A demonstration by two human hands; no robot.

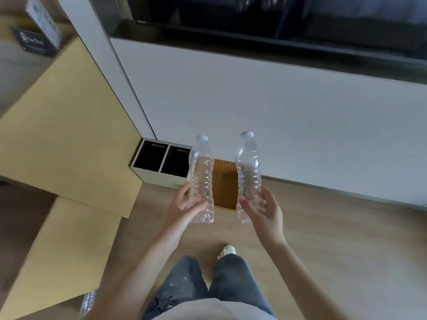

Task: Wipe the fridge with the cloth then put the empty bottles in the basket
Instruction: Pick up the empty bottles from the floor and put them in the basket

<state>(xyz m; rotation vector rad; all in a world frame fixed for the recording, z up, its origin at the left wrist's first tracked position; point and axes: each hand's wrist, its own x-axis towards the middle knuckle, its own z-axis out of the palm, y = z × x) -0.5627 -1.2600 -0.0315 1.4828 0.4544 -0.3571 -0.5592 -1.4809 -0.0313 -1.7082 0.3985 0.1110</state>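
The left hand grasps one clear bottle and the right hand another bottle, both upright, caps up, above the woven basket.

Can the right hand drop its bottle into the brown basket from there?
Probably yes. The right hand holds its bottle right above the woven basket on the floor, and nothing lies between them. The left hand's bottle hangs beside it, not blocking.

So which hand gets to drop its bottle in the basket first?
Probably either: the brown woven basket shows on the floor between the two clear plastic bottles. The left hand holds one, the right hand the other. Both look about equally near it; neither has a clear edge.
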